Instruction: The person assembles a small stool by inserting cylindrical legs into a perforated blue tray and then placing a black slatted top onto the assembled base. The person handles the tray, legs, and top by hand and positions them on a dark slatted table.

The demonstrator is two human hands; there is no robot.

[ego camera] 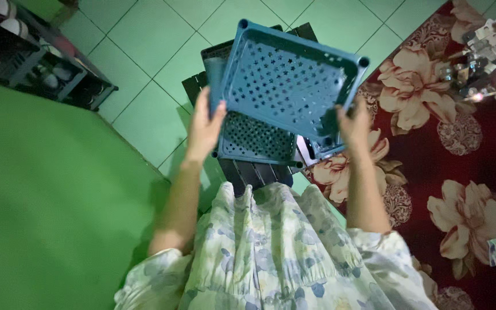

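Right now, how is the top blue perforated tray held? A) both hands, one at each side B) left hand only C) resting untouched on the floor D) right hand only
A: the left hand and the right hand each grip a side of the blue tray, tilted above the other trays.

Perforated tray (288, 86) above second tray (256, 138), rug (460, 161) to the right.

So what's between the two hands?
In the head view, a blue tray with holes spans between the left hand and right hand; both grip its edges.
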